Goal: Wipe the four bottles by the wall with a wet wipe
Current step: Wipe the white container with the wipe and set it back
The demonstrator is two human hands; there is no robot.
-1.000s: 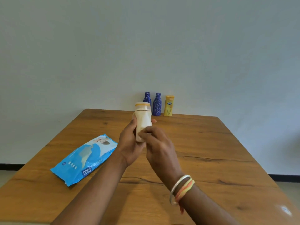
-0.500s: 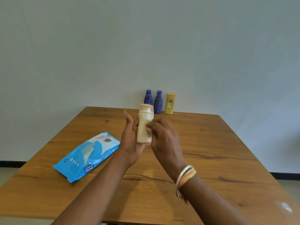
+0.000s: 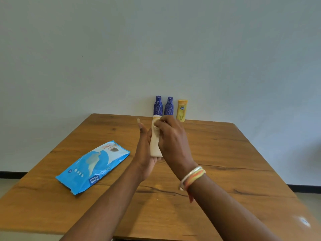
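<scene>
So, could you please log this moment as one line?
left hand: holds cream bottle | right hand: presses wet wipe near its cap | wipes pack: on table

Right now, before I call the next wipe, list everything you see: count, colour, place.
cream bottle: one, cream, upright between the hands, above the table
wet wipe: one, white, against the cream bottle's upper part
blue bottles: two, blue, by the wall
yellow bottle: one, yellow, right of them
wipes pack: one, blue, flat on the table's left
table: one, brown wood
bangles: several, white and orange, right wrist
left hand: holds the cream bottle
right hand: pinches the wet wipe
</scene>
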